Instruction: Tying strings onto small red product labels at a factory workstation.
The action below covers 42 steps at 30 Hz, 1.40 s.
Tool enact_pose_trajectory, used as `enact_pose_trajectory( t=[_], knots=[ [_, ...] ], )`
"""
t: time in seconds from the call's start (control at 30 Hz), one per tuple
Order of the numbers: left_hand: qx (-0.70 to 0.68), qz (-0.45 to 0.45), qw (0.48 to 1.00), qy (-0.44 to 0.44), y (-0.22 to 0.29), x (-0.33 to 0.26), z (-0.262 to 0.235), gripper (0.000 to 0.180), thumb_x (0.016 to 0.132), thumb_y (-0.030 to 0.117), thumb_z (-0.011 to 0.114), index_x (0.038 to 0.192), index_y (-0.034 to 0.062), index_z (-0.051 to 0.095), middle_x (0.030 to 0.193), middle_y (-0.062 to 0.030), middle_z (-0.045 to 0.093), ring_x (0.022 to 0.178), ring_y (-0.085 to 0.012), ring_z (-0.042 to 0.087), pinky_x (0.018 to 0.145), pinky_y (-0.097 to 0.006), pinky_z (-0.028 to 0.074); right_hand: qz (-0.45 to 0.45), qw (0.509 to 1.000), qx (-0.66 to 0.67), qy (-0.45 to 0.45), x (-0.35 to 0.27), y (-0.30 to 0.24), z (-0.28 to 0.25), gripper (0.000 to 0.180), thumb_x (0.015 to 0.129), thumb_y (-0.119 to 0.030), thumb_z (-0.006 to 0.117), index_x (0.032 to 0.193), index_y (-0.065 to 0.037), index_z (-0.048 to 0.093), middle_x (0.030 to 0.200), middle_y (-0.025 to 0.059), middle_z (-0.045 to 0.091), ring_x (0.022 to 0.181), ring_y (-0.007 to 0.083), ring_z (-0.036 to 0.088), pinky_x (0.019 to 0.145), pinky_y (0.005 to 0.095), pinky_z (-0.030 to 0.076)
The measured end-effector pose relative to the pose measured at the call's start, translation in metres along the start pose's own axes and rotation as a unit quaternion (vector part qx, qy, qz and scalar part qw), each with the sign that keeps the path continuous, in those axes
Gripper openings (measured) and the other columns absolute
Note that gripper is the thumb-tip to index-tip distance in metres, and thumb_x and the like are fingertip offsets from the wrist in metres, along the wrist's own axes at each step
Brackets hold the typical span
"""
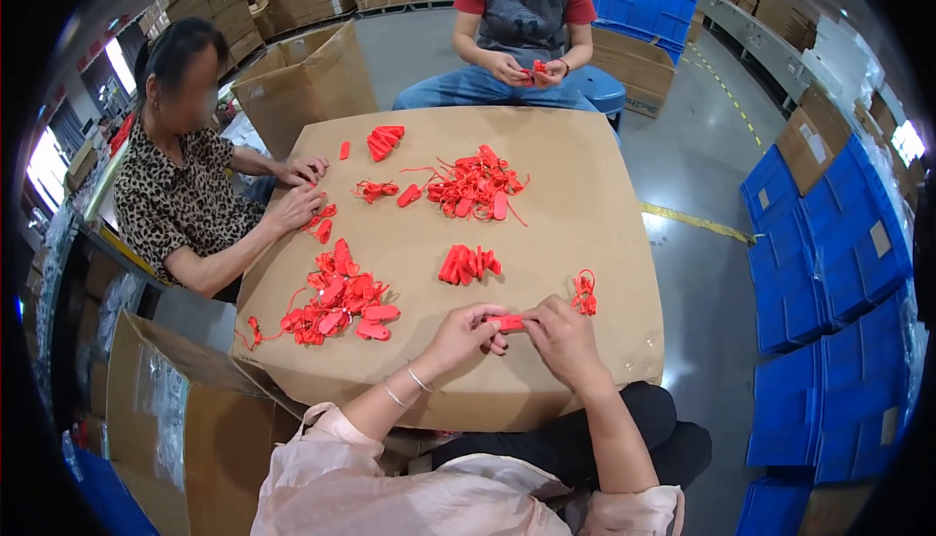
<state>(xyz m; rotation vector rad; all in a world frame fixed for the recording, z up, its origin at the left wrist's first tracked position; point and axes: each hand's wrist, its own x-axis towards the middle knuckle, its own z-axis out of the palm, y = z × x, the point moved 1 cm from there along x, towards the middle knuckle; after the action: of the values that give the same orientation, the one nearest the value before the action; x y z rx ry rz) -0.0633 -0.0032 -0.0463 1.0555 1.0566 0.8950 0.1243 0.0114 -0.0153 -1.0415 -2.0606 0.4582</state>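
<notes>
Near the front edge of the cardboard tabletop (pixel 409 380), my left hand (pixel 464 337) pinches one end of a small flat oblong red piece (pixel 510 323). The other end is between the fingers of my right hand (pixel 563 339), so the piece lies level between them. Just beyond my right hand is a bundle of red cord (pixel 585 292). A row of similar red pieces (pixel 469 264) stands past my left hand. Farther left lies a loose heap of red pieces with cords (pixel 336 300).
A second red heap (pixel 476 185) and a small stack (pixel 385 141) lie farther back. A co-worker in leopard print (pixel 180 180) handles red pieces at the left; another co-worker (pixel 526 19) holds one across the table. Blue crates (pixel 790 292) line the right; an open carton (pixel 297 78) stands behind.
</notes>
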Motion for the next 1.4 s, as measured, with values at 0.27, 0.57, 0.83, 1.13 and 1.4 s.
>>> enact_pose_trajectory(
  t=[0.27,0.57,0.83,1.13,1.4],
  knots=[
    [0.022,-0.002,1.0,-0.013,0.004,-0.002,0.005,0.027,0.093,0.012,0.048,0.116,-0.0003,0.053,0.079,-0.0061,0.065,0.069,-0.0124,0.065,0.061,-0.021,0.048,-0.03,0.999,-0.032,0.004,-0.001,0.004,0.0,0.005,0.074,-0.005,0.065,0.078,-0.004,0.062,0.075,0.0069,0.056,0.064,0.0236,0.058,0.055,0.0332,0.047],
    [0.002,-0.013,0.999,-0.042,-0.004,0.002,0.006,0.028,0.093,0.01,0.048,0.117,-0.0022,0.052,0.086,-0.0085,0.065,0.073,-0.0135,0.065,0.065,-0.023,0.05,-0.029,0.999,-0.025,-0.033,0.0,0.001,0.0,0.005,0.076,-0.006,0.064,0.079,-0.005,0.061,0.078,0.0069,0.056,0.065,0.0242,0.058,0.055,0.0343,0.046],
    [0.006,0.027,0.999,-0.038,-0.002,0.008,0.015,0.027,0.092,0.007,0.048,0.116,-0.003,0.051,0.084,-0.0067,0.062,0.071,-0.0109,0.061,0.066,-0.025,0.051,-0.056,0.998,-0.023,-0.021,0.003,0.003,0.001,0.01,0.075,-0.009,0.065,0.084,-0.005,0.062,0.077,0.0072,0.055,0.066,0.0236,0.057,0.054,0.0351,0.045],
    [0.353,0.243,0.9,0.076,0.029,-0.002,0.031,0.033,0.082,-0.002,0.054,0.115,0.003,0.053,0.089,-0.0176,0.062,0.076,-0.0263,0.063,0.069,-0.031,0.049,-0.139,0.976,-0.152,0.065,-0.001,-0.024,0.001,0.015,0.067,-0.008,0.065,0.076,-0.006,0.053,0.079,0.0074,0.051,0.076,0.0236,0.055,0.068,0.0362,0.046],
    [0.151,0.244,0.958,0.012,0.057,0.005,0.019,0.024,0.085,0.001,0.056,0.109,0.001,0.056,0.095,-0.0089,0.059,0.084,-0.0146,0.06,0.073,-0.027,0.049,-0.109,0.987,0.065,0.097,0.001,-0.042,-0.012,0.019,0.068,0.003,0.064,0.084,-0.003,0.054,0.09,0.0096,0.057,0.083,0.0244,0.057,0.078,0.0348,0.046]
  ],
)
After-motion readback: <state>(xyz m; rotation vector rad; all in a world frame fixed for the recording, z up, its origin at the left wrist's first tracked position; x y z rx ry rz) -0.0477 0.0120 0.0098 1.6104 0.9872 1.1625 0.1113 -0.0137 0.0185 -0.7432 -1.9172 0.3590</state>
